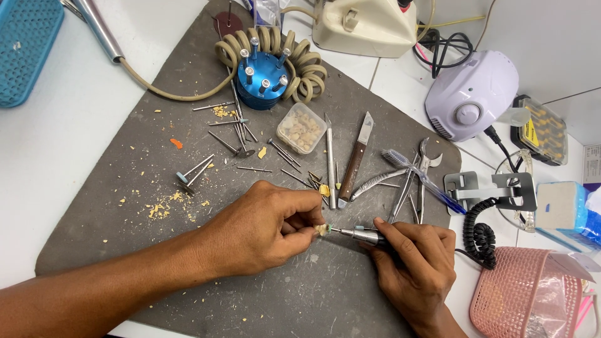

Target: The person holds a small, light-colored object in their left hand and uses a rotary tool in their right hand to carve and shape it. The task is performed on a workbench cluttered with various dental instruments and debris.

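Small pale workpiece (322,230), tooth-like and cream-coloured, is pinched between the fingertips of the left hand (263,228), just below the centre of the frame, over the grey mat (125,225). The left hand is closed around it; only a sliver of the piece is exposed toward the right. A slim metal rotary handpiece (363,235) is gripped pen-fashion in the closed right hand (416,263). Its long axis is seen running nearly horizontal, tip pointing left, and the bur tip is met by the workpiece at its exposed edge. The two hands are thus set facing each other, the piece lying immediately left of the tool tip.

The mat is matt, felt-like, and strewn with yellowish chips. Loose steel burs (238,134), a wood-handled knife (355,161) and steel nippers (421,178) are noted above the hands. A blue round bur stand (261,81) ringed by a coiled beige hose is recorded at upper centre. A lilac motor unit (471,94) rests on the white counter (69,144) at upper right.
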